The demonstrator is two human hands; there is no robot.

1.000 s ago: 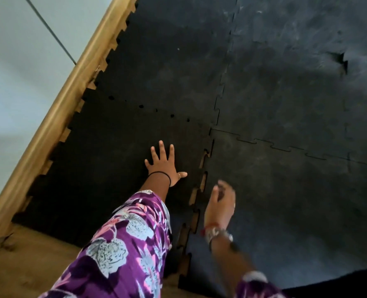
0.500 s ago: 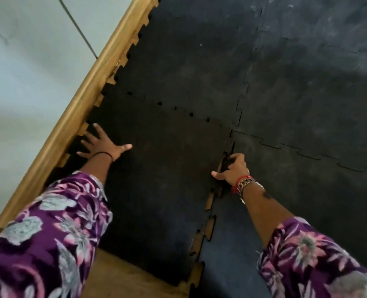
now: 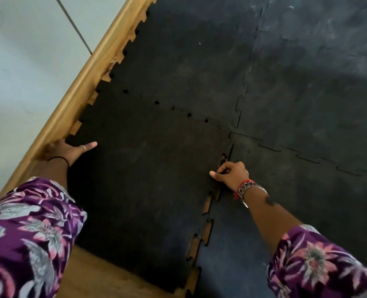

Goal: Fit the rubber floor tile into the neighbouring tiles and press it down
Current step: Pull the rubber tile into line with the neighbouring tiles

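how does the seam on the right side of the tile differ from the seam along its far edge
The right seam gapes, with wood floor showing between unmeshed teeth; the far seam is nearly closed, showing only small dark holes. The right hand pinches at the right seam; no hand touches the far seam. Both are jigsaw-toothed edges of the rubber tile.

left hand [image 3: 70,150] flat, fingers partly hidden | right hand [image 3: 229,174] curled, grip apparently pinching | arms outstretched

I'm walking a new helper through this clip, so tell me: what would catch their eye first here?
Probably the unclosed toothed seam on the near right edge of the black rubber floor tile, where wooden floor shows between the teeth. The right hand curls at that seam, while the left hand lies flat on the tile's far left corner by the wooden skirting board.
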